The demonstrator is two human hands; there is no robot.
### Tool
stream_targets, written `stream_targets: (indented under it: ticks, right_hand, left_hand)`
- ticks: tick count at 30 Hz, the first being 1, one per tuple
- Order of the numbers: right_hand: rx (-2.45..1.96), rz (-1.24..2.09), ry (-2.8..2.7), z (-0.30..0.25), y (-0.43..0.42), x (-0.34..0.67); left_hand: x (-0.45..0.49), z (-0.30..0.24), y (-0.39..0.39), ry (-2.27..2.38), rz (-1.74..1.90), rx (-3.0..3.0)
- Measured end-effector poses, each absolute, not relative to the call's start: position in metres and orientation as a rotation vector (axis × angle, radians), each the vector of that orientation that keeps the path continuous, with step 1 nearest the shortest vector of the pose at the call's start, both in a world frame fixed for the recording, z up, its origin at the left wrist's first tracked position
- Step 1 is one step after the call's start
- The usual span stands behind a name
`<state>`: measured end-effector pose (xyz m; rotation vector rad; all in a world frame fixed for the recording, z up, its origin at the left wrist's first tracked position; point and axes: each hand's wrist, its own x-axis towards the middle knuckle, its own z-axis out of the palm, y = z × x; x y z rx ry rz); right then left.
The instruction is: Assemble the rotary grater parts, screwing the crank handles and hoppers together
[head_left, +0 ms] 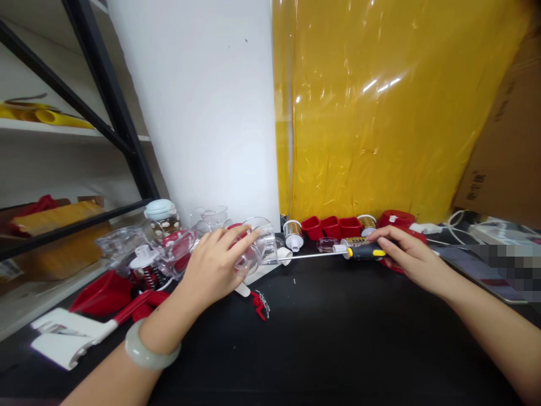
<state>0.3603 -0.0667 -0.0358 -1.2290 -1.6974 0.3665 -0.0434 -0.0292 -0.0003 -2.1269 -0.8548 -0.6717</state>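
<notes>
So the right hand [406, 252] is wrapped round the black-and-yellow handle of a screwdriver [367, 251], which lies sideways over the tabletop [329, 338], shaft aimed left. Off its tip end, the left hand [213, 262] has its fingers curled over a clear plastic housing [267, 241]. Can't tell if the tip actually touches a screw in there; the fingers and glare make it a mess.

Just behind the screwdriver's shaft there's a row of red plastic cups [331, 227], plus a metal grater drum [292, 230] with a white end. On the near side of the screwdriver, down to the left, some small loose screws [265, 301] sit against a red plastic piece [257, 304]. Way left of it lies a white-and-red plastic part [70, 338].
</notes>
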Motion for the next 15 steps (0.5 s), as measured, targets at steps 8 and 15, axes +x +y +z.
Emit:
stream_targets:
  ticks: [8,15]
  right_hand:
    - [-0.983,0.420,-1.618,-0.0372,-0.0625,0.3611]
    - [-1.305,0.454,-1.538,-0.0447,-0.0598,0.3583]
  left_hand:
    - [-0.0428,-0.0003,-0.0299,-0.837,-0.682,-2.133]
    - [-0.0427,-0.0023,-0.0295,-0.835,-0.679,-2.138]
